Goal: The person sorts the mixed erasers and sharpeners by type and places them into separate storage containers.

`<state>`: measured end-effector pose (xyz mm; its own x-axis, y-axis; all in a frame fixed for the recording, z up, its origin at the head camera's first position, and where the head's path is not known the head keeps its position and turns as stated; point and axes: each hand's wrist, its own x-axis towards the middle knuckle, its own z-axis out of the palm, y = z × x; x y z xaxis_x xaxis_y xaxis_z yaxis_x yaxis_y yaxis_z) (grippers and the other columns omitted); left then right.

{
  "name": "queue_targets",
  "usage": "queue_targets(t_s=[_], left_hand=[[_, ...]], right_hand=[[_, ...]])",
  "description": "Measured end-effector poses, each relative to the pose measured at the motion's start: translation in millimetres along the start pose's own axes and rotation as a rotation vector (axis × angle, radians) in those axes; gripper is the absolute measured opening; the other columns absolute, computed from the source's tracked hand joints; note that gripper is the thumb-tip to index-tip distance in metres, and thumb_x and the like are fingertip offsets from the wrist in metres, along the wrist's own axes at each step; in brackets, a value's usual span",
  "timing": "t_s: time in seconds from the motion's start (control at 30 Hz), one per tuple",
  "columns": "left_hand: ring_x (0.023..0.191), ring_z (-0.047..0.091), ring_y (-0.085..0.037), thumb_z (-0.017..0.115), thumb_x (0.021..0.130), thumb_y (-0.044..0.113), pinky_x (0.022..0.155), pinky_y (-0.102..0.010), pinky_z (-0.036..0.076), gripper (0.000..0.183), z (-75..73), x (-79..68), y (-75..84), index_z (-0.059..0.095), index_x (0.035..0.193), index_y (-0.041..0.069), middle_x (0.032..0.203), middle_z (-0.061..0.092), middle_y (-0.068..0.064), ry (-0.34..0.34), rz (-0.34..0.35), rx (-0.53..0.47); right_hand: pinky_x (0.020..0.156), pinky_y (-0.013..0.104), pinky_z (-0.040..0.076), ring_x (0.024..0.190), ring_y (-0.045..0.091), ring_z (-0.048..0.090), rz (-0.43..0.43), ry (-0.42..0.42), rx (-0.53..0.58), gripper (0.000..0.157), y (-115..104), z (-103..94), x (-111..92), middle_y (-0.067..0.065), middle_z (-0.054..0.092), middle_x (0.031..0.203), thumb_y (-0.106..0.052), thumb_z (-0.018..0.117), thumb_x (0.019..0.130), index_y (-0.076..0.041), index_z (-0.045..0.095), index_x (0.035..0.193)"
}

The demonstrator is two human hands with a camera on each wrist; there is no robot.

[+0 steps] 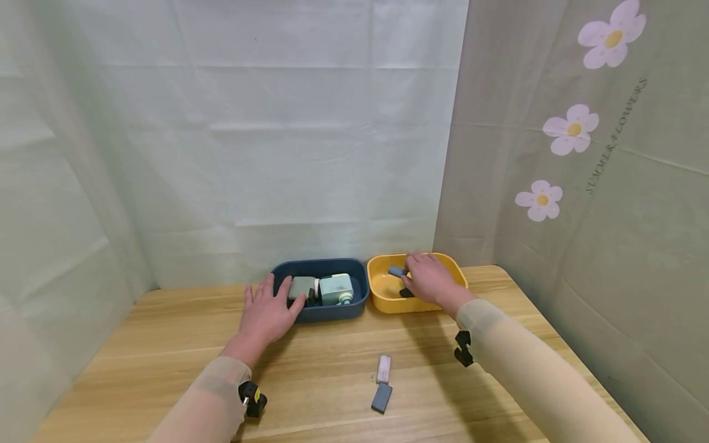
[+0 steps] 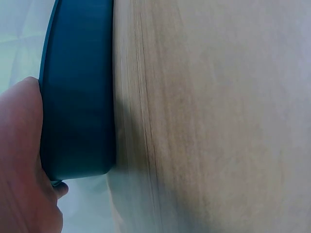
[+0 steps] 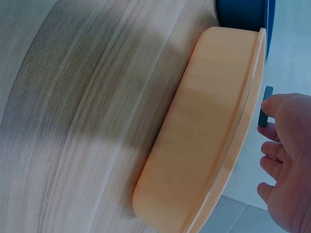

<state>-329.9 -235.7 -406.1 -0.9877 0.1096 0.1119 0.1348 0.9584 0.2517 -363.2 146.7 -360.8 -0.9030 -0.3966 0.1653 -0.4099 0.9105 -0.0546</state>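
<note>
My right hand (image 1: pixel 429 278) is over the yellow bin (image 1: pixel 382 303), pinching a small blue-grey rectangular block (image 1: pixel 396 271) between thumb and fingertips. In the right wrist view the block (image 3: pixel 266 107) stands edge-on beyond the bin's rim, and the other fingers are loosely bent. Below that hand, a dark piece (image 1: pixel 407 293) lies inside the yellow bin, partly covered. My left hand (image 1: pixel 269 314) lies with spread fingers over the left end of the navy bin (image 1: pixel 332 314), by its rim. That bin holds a grey-green boxy object (image 1: pixel 302 288) and a pale green boxy object (image 1: pixel 336 289).
On the wooden table (image 1: pixel 321 381), a pale pinkish block (image 1: pixel 384 369) lies end to end with another blue-grey block (image 1: pixel 381 398), in front of the bins. Both bins stand side by side near the back edge. Fabric curtains (image 1: pixel 277 154) hang behind and at both sides.
</note>
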Motion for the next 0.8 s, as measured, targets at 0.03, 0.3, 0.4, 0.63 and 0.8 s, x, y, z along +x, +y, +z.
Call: queue_targets(t_s=[0.03,0.3,0.4,0.63,0.8], left_hand=[[0.161,0.021,-0.058,0.044,0.114,0.061,0.128,-0.075,-0.002,0.081,0.2,0.0,-0.1,0.034,0.173,0.006,0.176,0.019,-0.037,0.0,0.0,0.0],[0.161,0.022,-0.057,0.045,0.114,0.061,0.129,-0.075,0.002,0.081,-0.8,-1.0,1.6,0.036,0.172,0.007,0.175,0.021,-0.036,0.009,-0.004,0.014],[0.161,0.022,-0.057,0.045,0.114,0.061,0.129,-0.075,0.001,0.081,-0.9,-0.8,1.5,0.036,0.173,0.007,0.176,0.02,-0.036,0.005,-0.005,0.011],[0.162,0.022,-0.056,0.045,0.113,0.061,0.129,-0.074,0.002,0.081,-1.7,-2.9,2.4,0.036,0.172,0.007,0.175,0.021,-0.036,0.004,-0.004,0.005],[0.162,0.021,-0.056,0.045,0.113,0.061,0.129,-0.074,0.001,0.081,-1.5,-2.4,2.3,0.035,0.173,0.007,0.176,0.02,-0.036,0.003,-0.009,-0.001]], right_hand=[[0.124,0.061,0.038,0.132,0.037,0.062,0.0,0.0,0.001,0.022,-0.2,0.3,0.4,0.015,0.067,0.132,-0.022,0.071,0.11,-0.002,0.067,0.116],[0.124,0.063,0.038,0.129,0.036,0.062,-0.002,0.004,0.002,0.019,-1.9,2.0,2.4,0.014,0.066,0.128,-0.022,0.07,0.111,-0.004,0.066,0.114],[0.125,0.063,0.037,0.132,0.037,0.061,0.006,-0.006,0.002,0.02,-2.6,2.9,3.6,0.015,0.066,0.132,-0.023,0.07,0.111,-0.004,0.066,0.115],[0.128,0.062,0.032,0.152,0.039,0.048,0.026,-0.041,-0.002,0.046,-3.1,3.3,4.6,0.022,0.052,0.163,-0.029,0.066,0.113,0.002,0.061,0.147],[0.128,0.061,0.032,0.157,0.04,0.044,0.017,-0.038,-0.004,0.06,-3.3,-0.2,2.3,0.022,0.048,0.168,-0.032,0.067,0.113,0.002,0.053,0.16]])
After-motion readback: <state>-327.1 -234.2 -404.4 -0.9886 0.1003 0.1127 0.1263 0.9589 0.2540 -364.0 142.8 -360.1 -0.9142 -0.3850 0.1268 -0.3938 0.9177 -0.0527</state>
